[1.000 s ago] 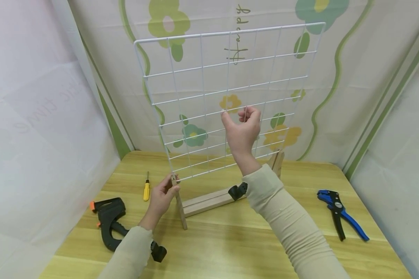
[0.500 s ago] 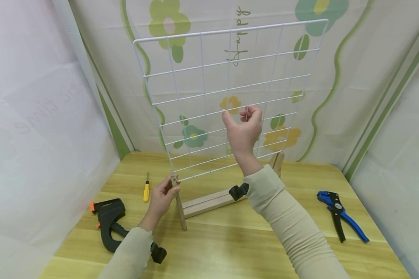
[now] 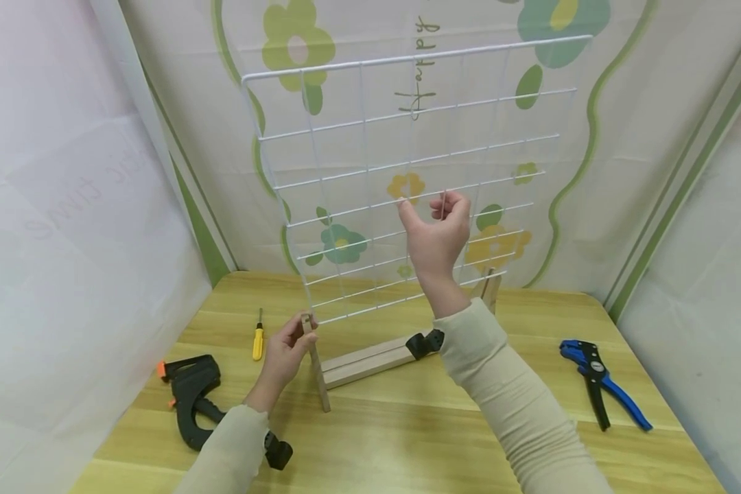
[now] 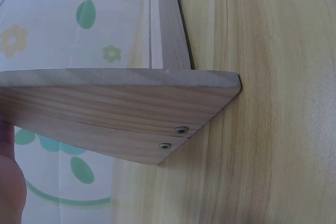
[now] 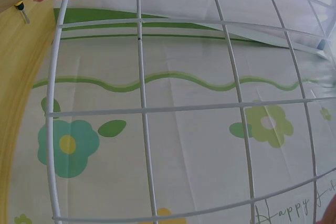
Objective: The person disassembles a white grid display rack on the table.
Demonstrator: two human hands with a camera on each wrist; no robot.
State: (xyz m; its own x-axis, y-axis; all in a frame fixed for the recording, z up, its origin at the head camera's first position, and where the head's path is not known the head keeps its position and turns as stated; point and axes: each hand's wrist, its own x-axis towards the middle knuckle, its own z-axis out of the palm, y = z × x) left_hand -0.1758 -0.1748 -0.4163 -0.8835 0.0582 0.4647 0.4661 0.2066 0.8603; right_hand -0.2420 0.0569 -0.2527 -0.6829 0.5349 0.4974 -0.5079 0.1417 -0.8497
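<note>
White in colour, a wire grid [image 3: 368,170] is being held up on a slant by the right hand [image 3: 435,237], whose curled fingers are being hooked round an upright wire in its lower middle, while the thumb is being held apart from them at another wire, toward ten o'clock. Most of the mesh is being carried above this grip, from ten o'clock round to two; its bottom corners are being held at eight and four. By the left hand [image 3: 284,353], at eight o'clock from the right, the top of the left upright [image 3: 319,374] of a grooved wooden stand [image 3: 367,363] is being pinched between thumb and fingers. The grid's left bottom corner is being held just beside that top, at one o'clock from the left hand; whether it is being seated in the wood cannot be told. "Happy" lettering [image 3: 425,65] is being shown sideways at twelve o'clock, and in the right wrist view is being followed by letters cut off at the edge. At nine o'clock, faint wall lettering [image 3: 77,195], running right to left, is being read as "tic time". On blue-and-black pliers [image 3: 605,381], at four o'clock from the right hand, a round badge [image 3: 597,367] is being displayed, its print too small to be read.
</note>
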